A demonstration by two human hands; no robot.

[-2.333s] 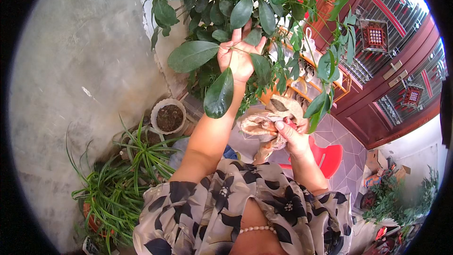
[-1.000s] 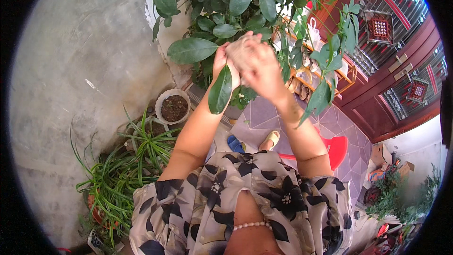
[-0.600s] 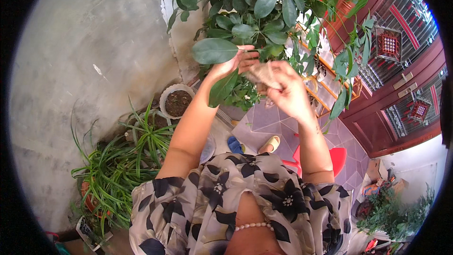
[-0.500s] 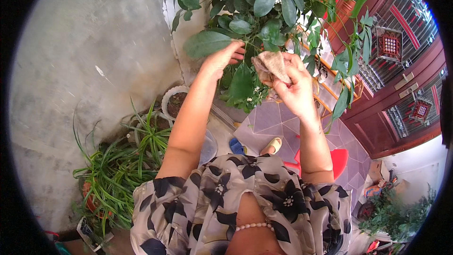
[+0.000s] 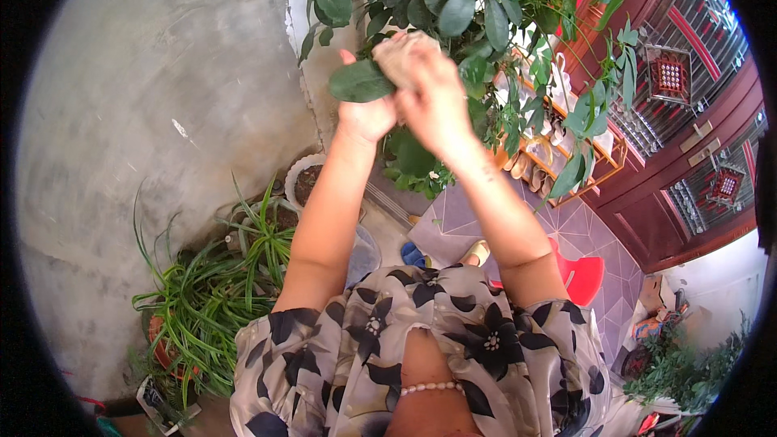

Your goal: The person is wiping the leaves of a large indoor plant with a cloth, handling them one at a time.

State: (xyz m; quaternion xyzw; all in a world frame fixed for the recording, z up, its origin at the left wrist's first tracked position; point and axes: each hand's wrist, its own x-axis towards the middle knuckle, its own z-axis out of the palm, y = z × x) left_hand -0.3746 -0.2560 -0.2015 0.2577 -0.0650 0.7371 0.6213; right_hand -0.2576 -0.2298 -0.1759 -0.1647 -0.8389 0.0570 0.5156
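Note:
A large green leaf [image 5: 358,82] of the tall potted plant lies across the palm of my left hand [image 5: 366,120], which holds it from beneath. The left thumb sticks up beyond the leaf, while the other fingers are mostly hidden. My right hand [image 5: 433,97] is closed on a crumpled beige cloth [image 5: 398,58] and presses it onto the leaf's upper side near the stem end. Some blur softens the right fingers. More broad leaves [image 5: 457,10] of the same plant hang just past both hands.
Below left, a long-leaved plant [image 5: 212,307] spreads beside the grey wall [image 5: 154,97]. A white-rimmed pot [image 5: 301,180] stands near my left forearm. To the right are a shoe rack [image 5: 595,170], a dark red door [image 5: 647,194] and a red plastic stool [image 5: 584,275].
My right hand has moved left with the cloth, from beside the foliage onto the leaf. The left hand has turned palm up under that leaf.

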